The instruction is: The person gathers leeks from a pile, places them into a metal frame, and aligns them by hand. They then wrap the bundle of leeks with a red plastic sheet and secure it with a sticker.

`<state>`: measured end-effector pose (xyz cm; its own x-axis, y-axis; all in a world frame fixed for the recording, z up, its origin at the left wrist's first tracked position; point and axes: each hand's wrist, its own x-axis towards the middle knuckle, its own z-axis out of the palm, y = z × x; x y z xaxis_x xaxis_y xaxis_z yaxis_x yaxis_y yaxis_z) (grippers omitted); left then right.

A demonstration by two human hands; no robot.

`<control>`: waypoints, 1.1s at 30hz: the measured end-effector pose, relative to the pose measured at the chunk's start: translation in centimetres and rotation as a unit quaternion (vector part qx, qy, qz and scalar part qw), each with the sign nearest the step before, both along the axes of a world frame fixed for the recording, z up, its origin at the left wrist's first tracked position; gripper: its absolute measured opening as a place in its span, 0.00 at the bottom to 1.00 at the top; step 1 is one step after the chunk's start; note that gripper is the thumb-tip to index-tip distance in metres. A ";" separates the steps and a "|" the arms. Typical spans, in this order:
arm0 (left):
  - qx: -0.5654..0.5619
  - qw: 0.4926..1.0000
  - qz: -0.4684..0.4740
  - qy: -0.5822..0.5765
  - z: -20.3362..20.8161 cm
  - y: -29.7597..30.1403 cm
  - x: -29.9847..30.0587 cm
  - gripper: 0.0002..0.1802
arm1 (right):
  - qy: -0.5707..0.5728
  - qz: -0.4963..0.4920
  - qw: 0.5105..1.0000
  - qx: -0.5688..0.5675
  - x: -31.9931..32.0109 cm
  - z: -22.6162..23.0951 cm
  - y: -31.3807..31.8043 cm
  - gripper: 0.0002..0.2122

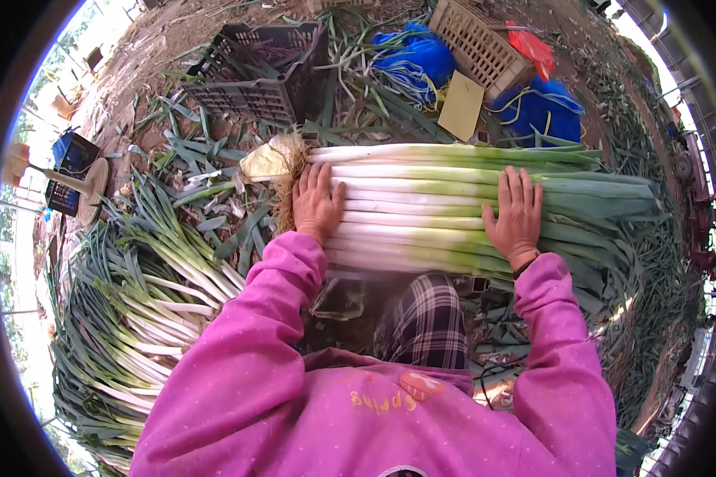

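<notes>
Your left hand (318, 204) and right hand (516, 211) lie flat, fingers extended, gripping nothing, on long white-and-green leeks (418, 193) toward two o'clock: aligned, no tie visible. A loose white-stemmed leek heap (155, 319) remains at eight.

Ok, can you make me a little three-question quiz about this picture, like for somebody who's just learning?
1. Pick one: What is the left hand touching?
A) a blue bag
B) the row of long stalks
C) a red bag

2. True or false: The right hand rests nearer the leafy green ends than the left hand does.

3. Fill in the blank: Beyond the stalks, the dark crate is to the ____ of the tan crate in the picture.

Key: 1. B; 2. True; 3. left
</notes>
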<state>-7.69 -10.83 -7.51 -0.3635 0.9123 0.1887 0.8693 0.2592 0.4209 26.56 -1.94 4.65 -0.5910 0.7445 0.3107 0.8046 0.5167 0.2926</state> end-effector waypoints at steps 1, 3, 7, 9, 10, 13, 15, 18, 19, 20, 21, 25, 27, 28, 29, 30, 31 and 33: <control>0.004 1.000 0.003 0.002 0.0 0.4 -0.2 0.31 | 0.002 0.003 1.000 0.004 0.1 0.1 0.3 0.31; 0.014 1.000 -0.008 -0.009 0.5 0.8 -0.3 0.32 | -0.002 -0.005 1.000 0.014 -0.3 0.7 0.2 0.31; 0.025 1.000 0.000 -0.007 1.6 1.3 0.1 0.31 | 0.009 -0.003 1.000 0.023 0.1 0.6 0.6 0.31; 0.044 0.999 0.010 0.017 1.5 1.6 0.4 0.30 | -0.004 -0.009 1.000 0.008 -0.5 0.5 1.1 0.31; 0.002 0.999 0.018 0.027 1.2 1.5 1.0 0.30 | 0.003 0.000 1.000 0.012 -1.0 0.5 1.2 0.31; -0.004 0.989 -0.119 -0.093 4.1 2.5 8.5 0.32 | -0.001 -0.003 1.000 0.004 -0.1 0.4 0.5 0.31; 0.033 0.995 -0.065 -0.063 4.7 2.6 13.3 0.34 | -0.005 -0.018 1.000 0.001 0.1 0.3 0.5 0.31; 0.037 0.993 -0.085 -0.072 4.5 1.2 12.4 0.35 | -0.016 -0.015 1.000 -0.017 -0.4 1.0 -0.6 0.34; 0.032 0.994 -0.081 -0.068 4.2 0.4 12.0 0.35 | -0.022 -0.012 0.999 -0.019 -1.0 1.0 -1.2 0.35; 0.044 0.995 -0.071 -0.059 4.3 -0.1 12.4 0.35 | -0.014 -0.013 1.000 -0.012 -0.9 0.8 -1.7 0.36; 0.057 0.995 -0.062 -0.049 4.4 -0.2 12.8 0.35 | -0.016 -0.014 1.000 -0.012 -0.6 0.6 -1.3 0.36; 0.053 0.994 -0.067 -0.061 4.5 0.9 13.0 0.35 | -0.004 -0.025 1.000 -0.001 0.1 0.0 -0.4 0.37; 0.048 0.995 -0.066 -0.060 4.2 0.6 13.0 0.35 | 0.003 -0.012 1.000 -0.005 -0.1 -0.1 -1.0 0.37; 0.061 0.995 -0.067 -0.051 4.1 0.7 13.1 0.34 | 0.001 -0.015 1.000 0.000 0.0 0.4 -1.1 0.36; 0.072 0.994 -0.068 -0.043 3.9 0.5 13.3 0.34 | 0.001 -0.019 1.000 0.001 -0.2 0.5 -1.2 0.36; 0.086 0.993 -0.066 -0.039 3.9 0.4 13.5 0.34 | 0.004 -0.018 1.000 0.005 -0.3 0.7 -1.2 0.36; 0.096 0.993 -0.062 -0.038 4.1 0.7 13.1 0.34 | 0.007 -0.017 1.000 0.010 -0.4 0.9 -1.2 0.37; 0.088 0.994 -0.055 -0.017 4.3 1.6 12.7 0.34 | 0.012 -0.024 0.999 0.019 -0.8 0.6 -0.4 0.37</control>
